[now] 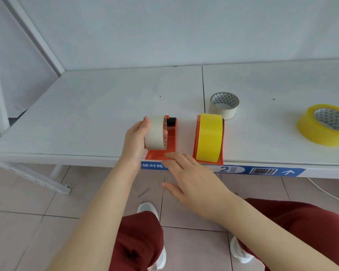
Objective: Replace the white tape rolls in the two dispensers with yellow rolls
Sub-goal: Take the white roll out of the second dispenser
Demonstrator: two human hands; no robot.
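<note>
As my left hand (134, 139) grips the white paper tape roll (156, 132) at the left orange plastic dispenser (169, 142), my right hand (192, 178), open and empty, steadies its base; next, the loose translucent yellow roll (311, 132) must go in.

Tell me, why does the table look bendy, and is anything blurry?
Head view: the wide lens bows the table edge and the far edge; light is soft and even, with faint shadows; the right hand looks slightly smeared, while the left hand and its white roll stay fairly sharp.
</note>
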